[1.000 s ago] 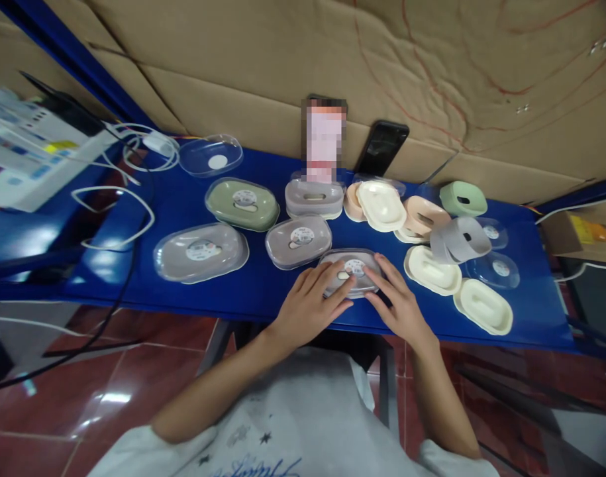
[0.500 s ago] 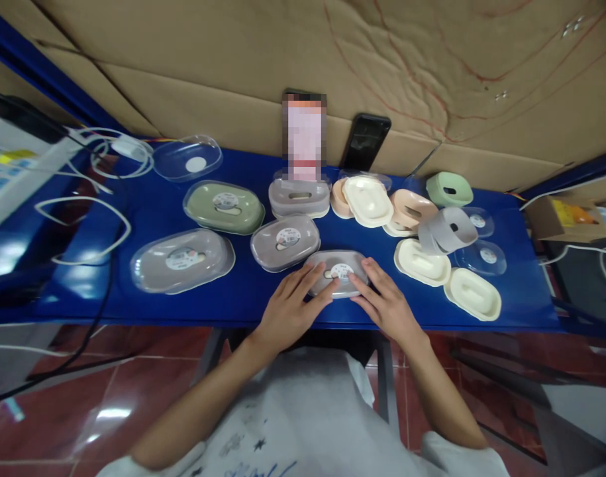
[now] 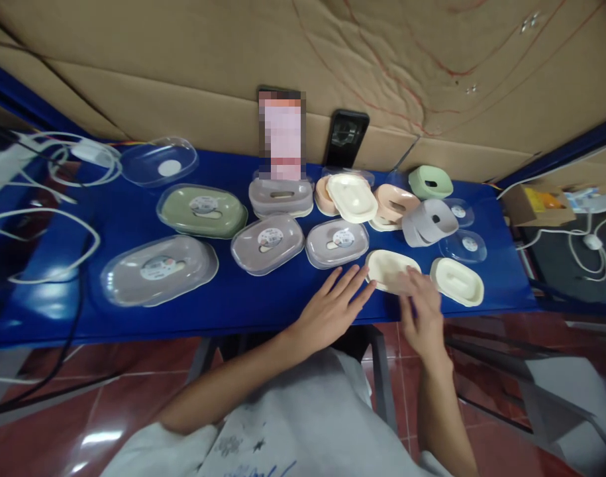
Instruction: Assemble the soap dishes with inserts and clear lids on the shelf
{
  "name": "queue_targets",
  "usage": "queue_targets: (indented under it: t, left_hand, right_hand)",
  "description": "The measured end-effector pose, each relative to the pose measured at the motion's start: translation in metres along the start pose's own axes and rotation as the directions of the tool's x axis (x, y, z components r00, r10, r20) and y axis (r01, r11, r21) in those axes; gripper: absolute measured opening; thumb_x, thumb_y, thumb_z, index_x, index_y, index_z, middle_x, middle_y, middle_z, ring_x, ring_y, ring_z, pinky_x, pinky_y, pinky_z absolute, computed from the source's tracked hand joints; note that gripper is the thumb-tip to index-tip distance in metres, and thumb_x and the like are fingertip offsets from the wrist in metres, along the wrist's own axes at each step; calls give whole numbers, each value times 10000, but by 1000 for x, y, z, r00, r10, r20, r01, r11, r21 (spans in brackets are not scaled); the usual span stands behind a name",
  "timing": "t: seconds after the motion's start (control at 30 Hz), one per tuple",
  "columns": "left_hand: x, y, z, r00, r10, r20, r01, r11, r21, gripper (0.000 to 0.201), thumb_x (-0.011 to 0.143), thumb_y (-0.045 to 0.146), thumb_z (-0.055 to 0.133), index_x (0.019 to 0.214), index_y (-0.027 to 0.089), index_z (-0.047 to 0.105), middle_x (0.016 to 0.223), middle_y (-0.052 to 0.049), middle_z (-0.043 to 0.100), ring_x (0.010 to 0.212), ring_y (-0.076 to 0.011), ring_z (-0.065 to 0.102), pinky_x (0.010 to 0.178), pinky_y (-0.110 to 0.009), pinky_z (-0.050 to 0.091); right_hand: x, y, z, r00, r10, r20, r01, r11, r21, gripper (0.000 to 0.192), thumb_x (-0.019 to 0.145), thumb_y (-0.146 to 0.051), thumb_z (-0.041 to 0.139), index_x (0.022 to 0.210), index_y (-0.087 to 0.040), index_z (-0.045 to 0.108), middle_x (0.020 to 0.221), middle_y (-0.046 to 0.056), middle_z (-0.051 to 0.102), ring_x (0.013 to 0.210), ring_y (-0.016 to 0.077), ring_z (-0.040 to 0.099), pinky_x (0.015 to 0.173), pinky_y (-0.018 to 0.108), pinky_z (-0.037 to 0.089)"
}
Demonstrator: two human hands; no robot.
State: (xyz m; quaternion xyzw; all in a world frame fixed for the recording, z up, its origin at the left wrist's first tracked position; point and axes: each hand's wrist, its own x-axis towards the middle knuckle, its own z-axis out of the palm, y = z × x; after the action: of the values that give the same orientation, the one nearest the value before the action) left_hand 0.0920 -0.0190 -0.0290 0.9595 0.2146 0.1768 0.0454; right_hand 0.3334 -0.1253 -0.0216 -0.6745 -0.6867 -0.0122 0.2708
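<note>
While my right hand [image 3: 422, 311] lies on the near edge of a cream soap dish [image 3: 389, 268], with the fingers bent over its rim, I cannot tell if they really grip it or only touch it, because the hand is blurred. This dish sits on the blue table [image 3: 263, 301], near the front edge, right of the middle. My left hand [image 3: 332, 308] is flat and open beside it, the fingers spread and holding nothing, the fingertips just beside the left end of the dish. Just to the right I see a second cream dish [image 3: 456, 281], and a third cream one [image 3: 351, 197] leans further back on a pink piece [image 3: 323, 196]. Behind my left hand stand two grey boxes with clear lids, one [image 3: 337, 242] directly behind and one [image 3: 267, 242] to its left. A larger grey one [image 3: 156, 269] is far left, and a green closed box [image 3: 202, 211] is behind it. One clear lid [image 3: 158, 161] lies alone at the back left, and two more clear lids [image 3: 462, 245] are at the right side. A grey tray [image 3: 429, 222], a pink tray [image 3: 395, 202] and a green tray [image 3: 430, 181] are piled near them. Two phones [image 3: 346, 138] lean on the cardboard wall [image 3: 183, 79], and white cables [image 3: 44, 218] lie at the left.
</note>
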Motion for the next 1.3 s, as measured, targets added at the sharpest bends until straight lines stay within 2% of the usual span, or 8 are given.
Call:
queue_targets:
  t: [0.13, 0.3, 0.43, 0.57, 0.67, 0.8, 1.0, 1.3]
  left_hand:
    - [4, 5, 5, 999, -8, 51, 10, 999, -40, 489, 1113, 270, 540, 1595, 194, 552, 1673, -114, 535, 1551, -327, 504, 1297, -534, 409]
    - [39, 7, 9, 997, 71, 36, -69, 996, -63, 452, 1108, 179, 505, 1555, 171, 566, 1651, -116, 547, 1564, -297, 468, 1296, -510, 382]
    - [24, 5, 0, 991, 105, 87, -101, 994, -49, 218, 1072, 135, 569, 1234, 147, 713, 1245, -109, 740, 1261, -278, 660, 1108, -456, 510]
    - [-44, 1, -18, 999, -39, -6, 38, 992, -120, 182, 1048, 150, 645, 1222, 151, 699, 1153, -91, 738, 1168, -264, 673, 1031, -436, 553]
    - [-89, -5, -26, 973, -199, -114, 175, 966, -192, 240, 1050, 136, 653, 1283, 186, 682, 1190, -92, 728, 1149, -247, 683, 1012, -414, 591]
    - [-107, -16, -26, 917, -322, -235, 279, 940, -199, 375, 1052, 200, 687, 1421, 217, 621, 1328, -141, 654, 1169, -239, 695, 972, -395, 658]
    - [-97, -31, -28, 945, -249, -210, 222, 964, -144, 578, 1031, 240, 731, 1570, 226, 525, 1662, -210, 453, 1493, -349, 551, 1142, -521, 600]
    - [-106, -39, -32, 964, -243, -105, 226, 962, -151, 647, 1061, 251, 689, 1651, 184, 430, 1632, -153, 572, 1588, -332, 472, 1252, -532, 526]
  right_hand:
    - [9, 45, -24, 966, 100, -239, -130, 985, -112, 541, 1092, -243, 518, 1633, -235, 503, 1617, 172, 588, 1527, 336, 547, 1232, 593, 468]
    - [69, 99, -27, 987, 82, -136, -114, 962, -248, 532, 1101, -412, 528, 1587, -198, 542, 1643, 207, 554, 1583, 375, 463, 1265, 651, 350]
    - [102, 109, -22, 993, 14, -114, -37, 979, -199, 431, 1124, -489, 493, 1310, -182, 732, 1310, 196, 778, 1310, 314, 699, 1203, 568, 415]
    - [74, 57, -15, 948, -147, -282, 94, 977, -193, 296, 1065, -383, 672, 1308, -225, 731, 1187, 137, 783, 1143, 281, 737, 1033, 471, 542]
    - [36, -7, -6, 947, -319, -44, 307, 935, -176, 385, 1014, -166, 727, 1374, -302, 712, 1137, 65, 778, 1091, 226, 733, 1142, 475, 448]
    - [15, -65, 14, 919, -362, 155, 371, 928, -28, 413, 1047, -93, 652, 1411, -284, 699, 1071, 35, 785, 1066, 187, 715, 1241, 486, 305]
    - [35, -93, 41, 864, -439, 245, 426, 898, 108, 335, 1111, -263, 624, 1441, -253, 677, 1377, 62, 766, 1350, 213, 640, 1252, 470, 322]
    - [36, -109, 66, 795, -541, 273, 510, 841, 180, 455, 1085, -111, 553, 1521, -212, 635, 1538, 61, 685, 1499, 213, 570, 1316, 458, 413]
